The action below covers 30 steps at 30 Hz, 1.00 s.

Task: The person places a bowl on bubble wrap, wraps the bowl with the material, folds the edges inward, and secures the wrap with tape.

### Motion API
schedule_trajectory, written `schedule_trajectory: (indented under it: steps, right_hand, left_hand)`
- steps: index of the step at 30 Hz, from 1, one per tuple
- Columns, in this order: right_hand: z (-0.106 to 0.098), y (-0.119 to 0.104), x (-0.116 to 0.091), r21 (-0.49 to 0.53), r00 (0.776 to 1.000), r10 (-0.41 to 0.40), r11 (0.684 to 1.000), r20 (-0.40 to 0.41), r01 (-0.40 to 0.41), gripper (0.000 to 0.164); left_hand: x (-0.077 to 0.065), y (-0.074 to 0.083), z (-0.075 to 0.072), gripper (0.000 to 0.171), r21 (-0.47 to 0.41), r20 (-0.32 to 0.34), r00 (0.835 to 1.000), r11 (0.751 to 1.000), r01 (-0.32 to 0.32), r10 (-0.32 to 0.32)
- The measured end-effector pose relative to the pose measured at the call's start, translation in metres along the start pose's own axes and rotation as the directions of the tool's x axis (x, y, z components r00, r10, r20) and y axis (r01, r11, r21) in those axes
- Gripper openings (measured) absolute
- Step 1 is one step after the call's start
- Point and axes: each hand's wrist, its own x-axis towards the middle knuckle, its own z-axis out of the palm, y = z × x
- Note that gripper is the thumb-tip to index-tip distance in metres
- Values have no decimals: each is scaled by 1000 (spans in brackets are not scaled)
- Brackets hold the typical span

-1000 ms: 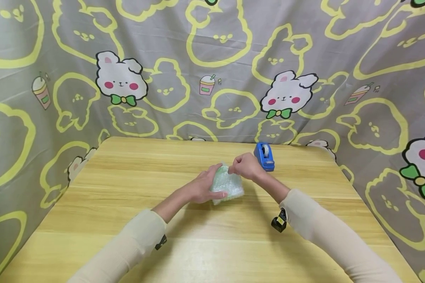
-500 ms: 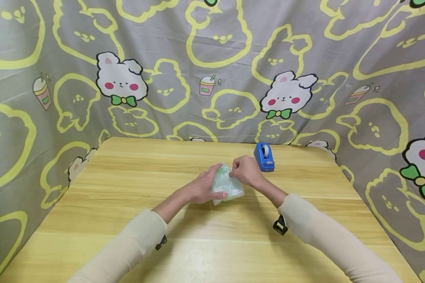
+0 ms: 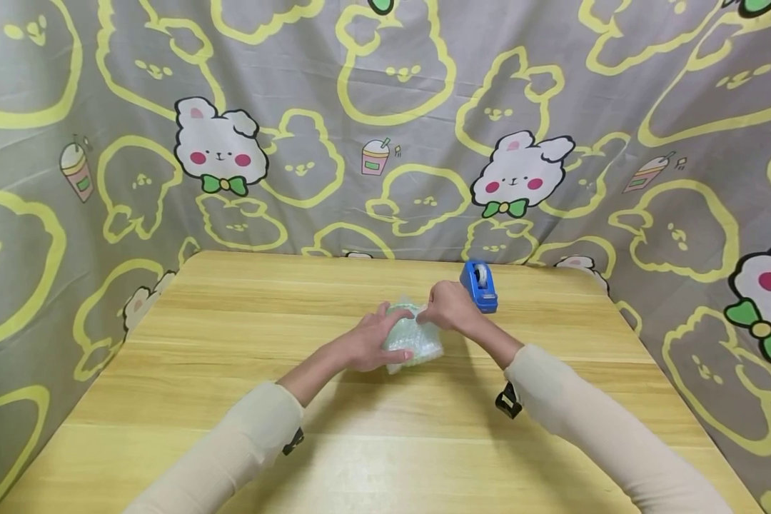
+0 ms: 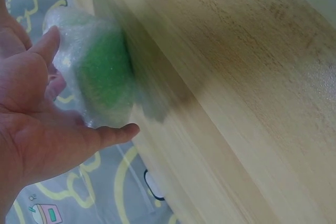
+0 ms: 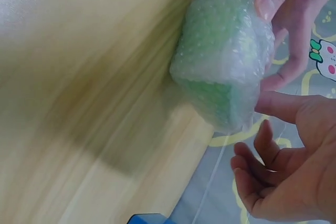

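Observation:
A bubble-wrapped package (image 3: 417, 341) stands near the middle of the table. Something green shows through the wrap (image 4: 107, 69); its kind cannot be made out. My left hand (image 3: 363, 343) grips the package from the left, thumb low at the near side and fingers round the far side. My right hand (image 3: 452, 307) is at its upper right, the thumb touching the wrap. In the right wrist view the right hand's other fingers (image 5: 247, 182) are bent loosely, apart from the package. Part of the thumb tip is hidden by the wrap.
A blue tape dispenser (image 3: 480, 287) with a roll of tape stands behind and right of my right hand. The wooden table (image 3: 231, 321) meets a grey patterned curtain (image 3: 321, 64) at the back and sides. A dark wrist camera (image 3: 509, 401) hangs below the right sleeve.
My left fingers have bent inward over the top of the package, nearer the right hand. The right hand has shifted slightly right and down along the wrap. The package keeps its place.

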Motion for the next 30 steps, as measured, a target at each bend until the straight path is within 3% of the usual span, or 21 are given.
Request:
schedule_trajectory:
  steps: [7,14,21,30]
  right_hand:
    - [-6,2,3,-28,995,50,998,83,-48,59]
    - [-12,9,4,40,988,48,998,149,-54,57]
    - [-27,17,0,109,992,9,994,122,-23,37]
    - [-33,19,-2,155,993,0,988,121,-19,29]
  left_hand:
    - [0,2,0,59,25,21,1000,1000,13,-13]
    - [0,1,0,59,39,35,999,999,21,-22]
    - [1,1,0,60,54,34,999,998,26,-27]
    - [1,2,-1,60,69,37,999,997,31,-33]
